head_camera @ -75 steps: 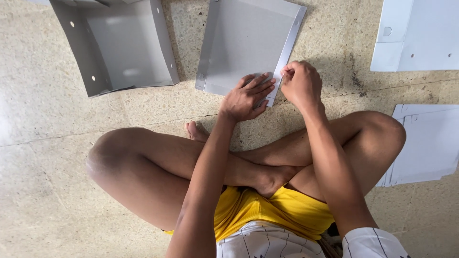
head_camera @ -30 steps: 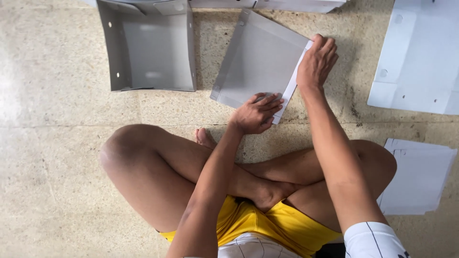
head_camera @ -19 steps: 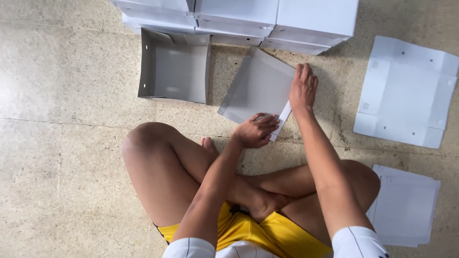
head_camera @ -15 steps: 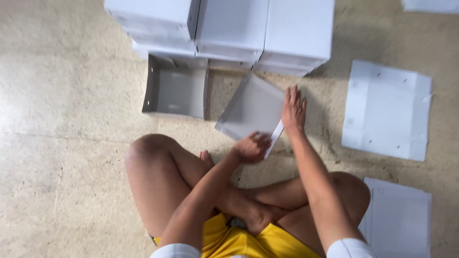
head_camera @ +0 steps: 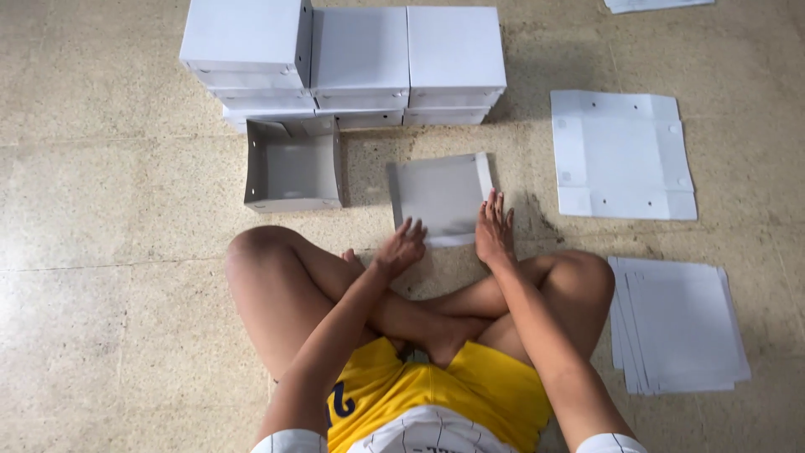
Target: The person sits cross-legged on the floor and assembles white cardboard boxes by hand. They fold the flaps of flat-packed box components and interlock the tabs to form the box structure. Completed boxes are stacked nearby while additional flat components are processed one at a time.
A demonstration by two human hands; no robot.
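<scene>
Now both hands, left [head_camera: 402, 247] and right [head_camera: 495, 228], rest open-fingered on the grey sheet [head_camera: 440, 195].

yellow shorts [head_camera: 436, 390], white patterned shirt hem [head_camera: 428, 432], white sleeves, bare legs

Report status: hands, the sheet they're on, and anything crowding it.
Left hand and right hand open, flat on the grey cardboard sheet. Sheet lies on the floor. Open half-built box just beside it, apart; stacked white boxes beyond.

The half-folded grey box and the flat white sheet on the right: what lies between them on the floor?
In the head view, the grey sheet that both hands press lies between the half-folded box and the flat white sheet; bare floor either side.
</scene>
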